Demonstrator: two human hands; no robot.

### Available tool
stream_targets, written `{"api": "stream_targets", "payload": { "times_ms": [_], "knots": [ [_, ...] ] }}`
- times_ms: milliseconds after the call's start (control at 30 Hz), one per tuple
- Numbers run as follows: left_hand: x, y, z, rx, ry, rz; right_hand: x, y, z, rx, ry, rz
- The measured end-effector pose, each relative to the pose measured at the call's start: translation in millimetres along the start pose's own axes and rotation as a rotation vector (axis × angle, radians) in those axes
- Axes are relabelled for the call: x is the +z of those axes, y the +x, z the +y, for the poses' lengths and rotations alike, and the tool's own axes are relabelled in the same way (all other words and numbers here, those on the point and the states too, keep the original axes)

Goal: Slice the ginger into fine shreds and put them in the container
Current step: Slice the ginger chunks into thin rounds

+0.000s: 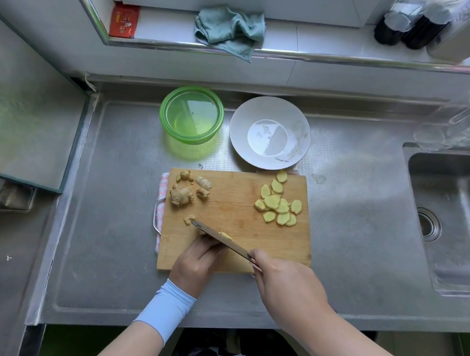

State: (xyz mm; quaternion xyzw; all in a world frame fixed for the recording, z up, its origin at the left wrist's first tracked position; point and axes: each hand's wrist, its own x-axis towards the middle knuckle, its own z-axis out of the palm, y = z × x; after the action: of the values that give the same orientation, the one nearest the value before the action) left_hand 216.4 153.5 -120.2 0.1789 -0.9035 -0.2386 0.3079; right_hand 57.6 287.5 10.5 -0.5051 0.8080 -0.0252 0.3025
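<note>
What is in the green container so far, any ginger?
Empty: the green container shows only its bare bottom. The ginger slices lie on the cutting board.

Head camera looks steeply down, close above the cutting board point(237, 222).

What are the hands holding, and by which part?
The right hand grips the knife by its handle. The left hand, fingers curled, holds a mostly hidden ginger piece against the blade.
</note>
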Motion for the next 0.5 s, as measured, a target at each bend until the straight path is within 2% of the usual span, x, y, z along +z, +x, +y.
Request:
{"api": "stream_targets", "payload": {
  "times_ms": [500],
  "knots": [
    [-1, 1, 7, -0.095, 0.005, 0.012, 9, 20, 2, -0.010, 0.009, -0.007]
  ]
}}
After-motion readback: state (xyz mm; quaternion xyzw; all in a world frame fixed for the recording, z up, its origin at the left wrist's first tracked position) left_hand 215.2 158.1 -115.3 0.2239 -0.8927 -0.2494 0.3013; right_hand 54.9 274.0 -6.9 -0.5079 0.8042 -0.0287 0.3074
